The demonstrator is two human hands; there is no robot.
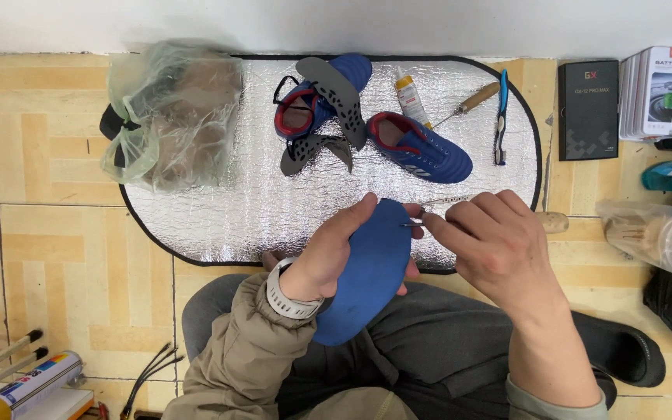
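Yellow glue tube (21, 386) lies at the lower left corner of the frame on the tan tiled floor (56, 257), with thin rods just above it. Higher up, at the upper left, a knotted clear plastic bag (171, 113) sits on the left end of a silver foil mat (227, 210).

Near the centre, my left hand (334, 253) is clamped around a blue insole (367, 268), thumb on its top edge, fingers behind it, a white watch (288, 299) on the wrist. The insole stands tilted over my lap, its tip at the lower edge of the mat.

Above it on the mat lies a blue shoe (316, 101) with a dark perforated insole (340, 97) across it, and just to the right a second blue shoe (421, 148), a small white bottle (411, 97), a wooden-handled awl (472, 101) and a blue tool (501, 117).

My right hand (491, 249) is right of centre, fingers pinched together on a thin metal needle (412, 225) whose tip touches the insole's upper right edge.

Farther right, off the mat, a black box (589, 109) lies flat, with a stack of packets (659, 89) at the upper right edge and a clear bag (655, 233) below them.
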